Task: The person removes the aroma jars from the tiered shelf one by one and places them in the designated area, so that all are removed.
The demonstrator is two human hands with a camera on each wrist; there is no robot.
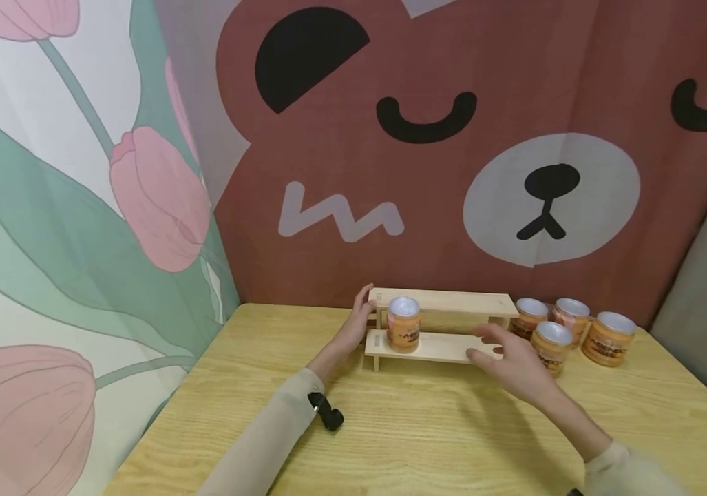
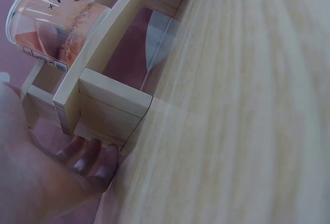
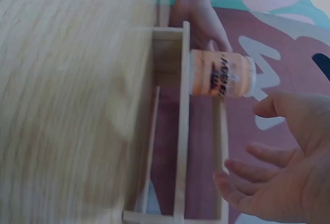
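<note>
A two-tier wooden shelf (image 1: 446, 301) stands on the table. On its lower step, toward the left end, an orange can (image 1: 404, 329) with a silvery lid sits upright. My left hand (image 1: 355, 329) is at the shelf's left end, its fingers against the end and side of the wood; in the left wrist view the left hand (image 2: 46, 162) has its fingertips low beside the shelf's leg. Near the right part of the lower step my right hand (image 1: 514, 362) hovers with fingers spread and holds nothing. The right wrist view has the right hand (image 3: 289, 157) apart from the can (image 3: 221, 74).
Several more orange cans, among them a front one (image 1: 553, 348) and a right one (image 1: 608, 339), stand on the table (image 1: 390, 434) right of the shelf. A bear-print curtain (image 1: 427, 207) hangs behind, and a tulip-print curtain (image 1: 161, 200) at the left.
</note>
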